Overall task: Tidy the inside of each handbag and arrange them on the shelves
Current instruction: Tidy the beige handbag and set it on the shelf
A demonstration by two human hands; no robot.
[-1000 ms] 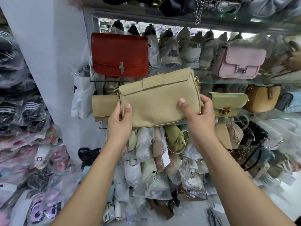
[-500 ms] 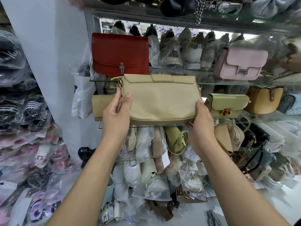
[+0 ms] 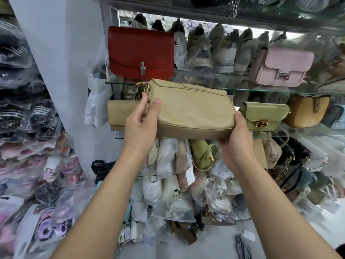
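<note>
A beige handbag (image 3: 192, 109) with a gold ring at its left end is held in front of the middle glass shelf (image 3: 306, 135), its back towards me and its top tipped away. My left hand (image 3: 141, 122) grips the bag's left end, thumb on the back panel. My right hand (image 3: 237, 141) supports the lower right corner from underneath. Behind the bag's left end lies another beige bag (image 3: 119, 114) on that shelf. To its right stands a small olive-green bag (image 3: 263, 116) with a gold clasp.
The upper glass shelf (image 3: 214, 85) carries a red bag (image 3: 141, 53) and a pink bag (image 3: 283, 67); a tan bag (image 3: 306, 111) stands at right. Plastic-wrapped bags crowd the lower shelves. Bagged goods (image 3: 28, 128) are stacked at left beside a white pillar (image 3: 61, 53).
The beige bag has gone from tilted to level and then moved towards the shelf with its top leaning away. My right hand slid from the bag's side to under its lower right corner.
</note>
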